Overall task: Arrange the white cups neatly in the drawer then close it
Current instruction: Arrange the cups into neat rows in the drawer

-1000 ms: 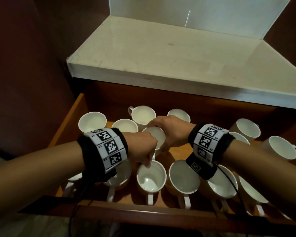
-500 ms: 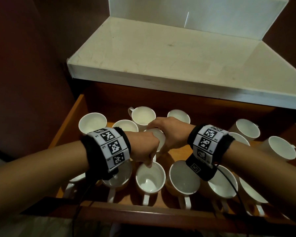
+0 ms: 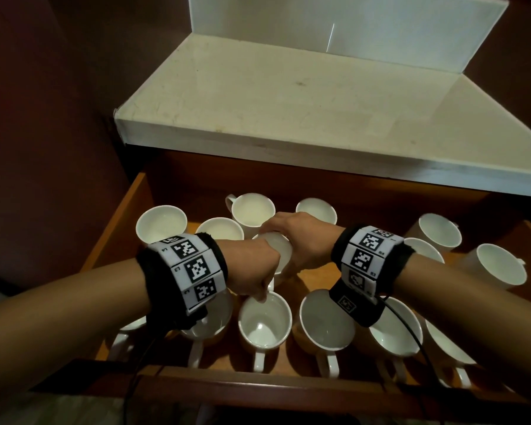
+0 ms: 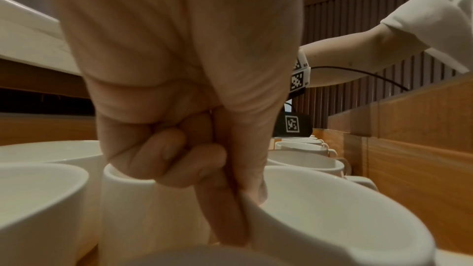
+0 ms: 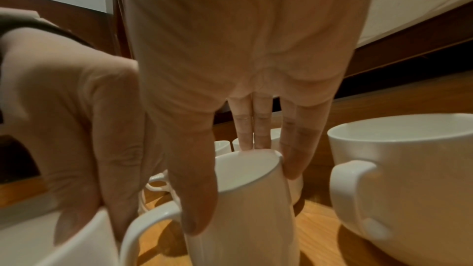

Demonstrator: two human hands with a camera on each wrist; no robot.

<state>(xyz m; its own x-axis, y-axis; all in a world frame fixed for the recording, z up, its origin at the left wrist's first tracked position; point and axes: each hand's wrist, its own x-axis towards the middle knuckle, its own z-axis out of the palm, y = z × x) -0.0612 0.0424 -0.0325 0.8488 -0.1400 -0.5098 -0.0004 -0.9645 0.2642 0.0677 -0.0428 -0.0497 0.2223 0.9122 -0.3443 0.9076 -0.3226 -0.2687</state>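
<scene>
Several white cups stand in an open wooden drawer (image 3: 126, 222). My left hand (image 3: 261, 297) pinches the far rim of a front-row cup (image 3: 265, 325) whose handle points at me. In the left wrist view my thumb and index finger pinch that cup's rim (image 4: 332, 205). My right hand (image 3: 281, 240) reaches over from the right and grips a cup (image 3: 281, 251) just behind it from above. The right wrist view has the thumb and fingers (image 5: 197, 199) around that cup's mouth (image 5: 245, 193). The two hands nearly touch.
A front row of cups with handles toward me runs along the drawer's front edge (image 3: 258, 383). Loose cups stand at the back left (image 3: 161, 223) and lie tilted at the right (image 3: 500, 268). A pale stone counter (image 3: 288, 102) overhangs the drawer's rear.
The front-row cup in my left hand has shifted slightly left, and its handle has swung a little left. My right hand has stayed on the cup behind it.
</scene>
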